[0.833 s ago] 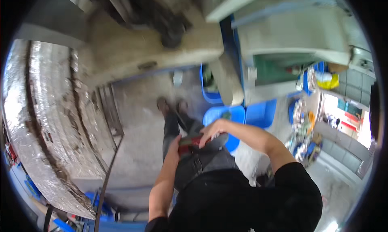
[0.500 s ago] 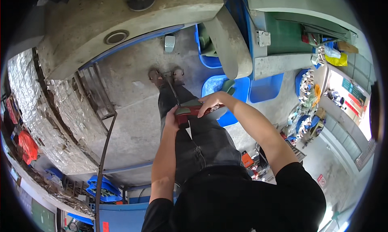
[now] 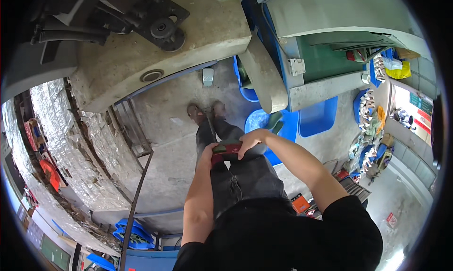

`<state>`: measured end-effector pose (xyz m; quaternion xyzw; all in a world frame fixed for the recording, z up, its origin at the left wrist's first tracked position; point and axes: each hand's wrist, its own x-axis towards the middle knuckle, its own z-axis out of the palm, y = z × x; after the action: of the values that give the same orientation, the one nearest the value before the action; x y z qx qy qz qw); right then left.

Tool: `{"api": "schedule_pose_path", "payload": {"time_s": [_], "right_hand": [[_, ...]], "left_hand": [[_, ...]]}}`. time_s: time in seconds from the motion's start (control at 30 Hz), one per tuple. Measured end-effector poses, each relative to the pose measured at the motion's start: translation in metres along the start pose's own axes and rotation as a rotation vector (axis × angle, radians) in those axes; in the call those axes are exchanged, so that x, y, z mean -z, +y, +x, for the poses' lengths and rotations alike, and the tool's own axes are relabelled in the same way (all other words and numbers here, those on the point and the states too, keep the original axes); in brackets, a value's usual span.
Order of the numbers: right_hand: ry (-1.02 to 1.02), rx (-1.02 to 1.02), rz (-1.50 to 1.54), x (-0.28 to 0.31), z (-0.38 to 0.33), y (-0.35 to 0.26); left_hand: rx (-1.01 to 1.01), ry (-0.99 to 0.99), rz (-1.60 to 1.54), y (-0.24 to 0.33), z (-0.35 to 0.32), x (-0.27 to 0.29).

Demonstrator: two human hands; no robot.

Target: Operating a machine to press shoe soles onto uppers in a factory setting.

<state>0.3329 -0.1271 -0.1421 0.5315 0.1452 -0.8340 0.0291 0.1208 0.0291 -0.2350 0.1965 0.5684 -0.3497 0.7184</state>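
Evidently, the fingers of the left hand [image 3: 208,154] and right hand [image 3: 251,139] grip opposite ends of a red-and-green piece [image 3: 230,149] held before the thighs [image 3: 247,173], and it could drop to the floor [image 3: 170,169] should either grip slacken.

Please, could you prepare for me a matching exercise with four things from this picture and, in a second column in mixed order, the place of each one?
Things
1. Held piece
2. Pedal
3. Yellow bag
4. Orange box

Places
A. At the upper right of the picture
B. On the floor, beyond the shoes
C. Just right of the trousers
D. Between the left hand and the right hand

Right pairs: 1-D, 2-B, 3-A, 4-C
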Motion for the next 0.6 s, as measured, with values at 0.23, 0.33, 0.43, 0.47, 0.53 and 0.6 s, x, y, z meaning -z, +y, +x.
{"api": "schedule_pose_path", "payload": {"time_s": [0.23,0.33,0.43,0.47,0.53,0.6], "right_hand": [[0.143,0.046,0.001,-0.020,-0.038,-0.039],[0.422,0.057,-0.071,-0.055,-0.020,-0.037],[0.407,-0.004,0.018,-0.068,-0.076,-0.075],[0.395,-0.001,0.002,-0.081,-0.093,-0.081],[0.470,0.028,0.104,-0.122,-0.080,-0.065],[0.489,0.056,0.190,-0.130,-0.062,-0.033]], "left_hand": [[0.120,-0.119,-0.020,0.001,-0.042,0.013],[0.144,-0.178,0.074,0.029,-0.033,0.008],[0.172,-0.264,0.158,0.019,-0.025,0.030],[0.161,-0.307,0.177,0.013,-0.012,0.030],[0.144,-0.219,0.209,-0.008,-0.028,0.029],[0.144,-0.180,0.243,-0.014,-0.021,0.009]]}}
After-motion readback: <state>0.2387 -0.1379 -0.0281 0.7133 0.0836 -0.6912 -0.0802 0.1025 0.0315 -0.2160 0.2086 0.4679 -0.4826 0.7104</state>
